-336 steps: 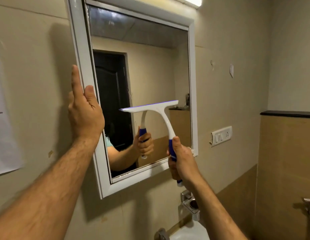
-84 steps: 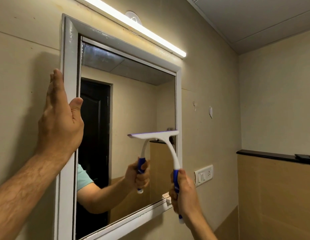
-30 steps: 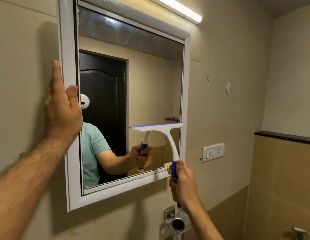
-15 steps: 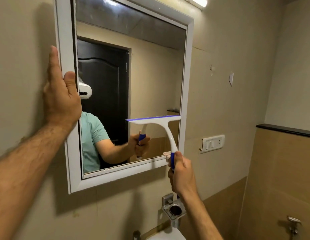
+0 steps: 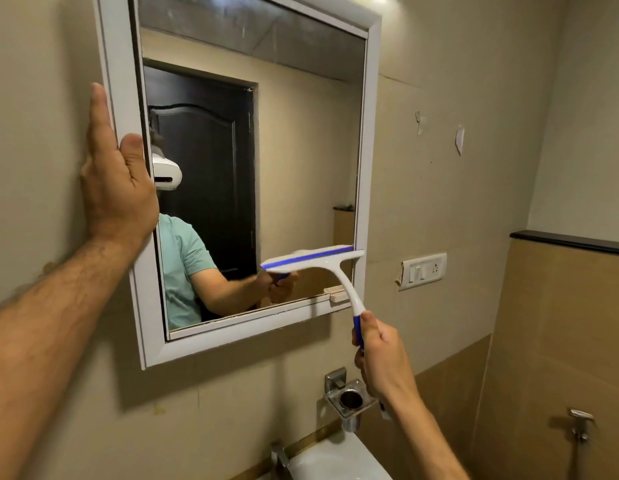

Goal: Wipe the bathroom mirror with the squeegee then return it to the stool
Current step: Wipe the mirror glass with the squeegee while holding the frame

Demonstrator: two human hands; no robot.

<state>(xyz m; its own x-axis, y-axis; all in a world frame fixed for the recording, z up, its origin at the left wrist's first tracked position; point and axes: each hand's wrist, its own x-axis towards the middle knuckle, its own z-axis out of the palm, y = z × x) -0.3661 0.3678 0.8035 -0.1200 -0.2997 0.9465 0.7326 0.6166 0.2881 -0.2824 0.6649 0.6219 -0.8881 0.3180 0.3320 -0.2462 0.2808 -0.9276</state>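
Observation:
The white-framed mirror (image 5: pixel 367 133) hangs on the beige wall. My left hand (image 5: pixel 116 181) lies flat against its left frame edge, fingers straight up and thumb on the frame front. My right hand (image 5: pixel 382 358) grips the blue handle of the white squeegee (image 5: pixel 322 263). Its blue rubber blade touches the glass low in the right corner, close to the bottom frame. The stool is out of view.
A chrome holder (image 5: pixel 349 400) is fixed to the wall under the mirror, above a white sink (image 5: pixel 335 459) with a tap (image 5: pixel 278 455). A switch plate (image 5: pixel 422 270) sits right of the mirror. A dark ledge (image 5: pixel 571 240) tops the tan tiles, with a spray fitting (image 5: pixel 581 422) below.
The squeegee has slid down the glass to the lower right corner, and my right hand has dropped below the frame. My left hand stays on the left frame edge.

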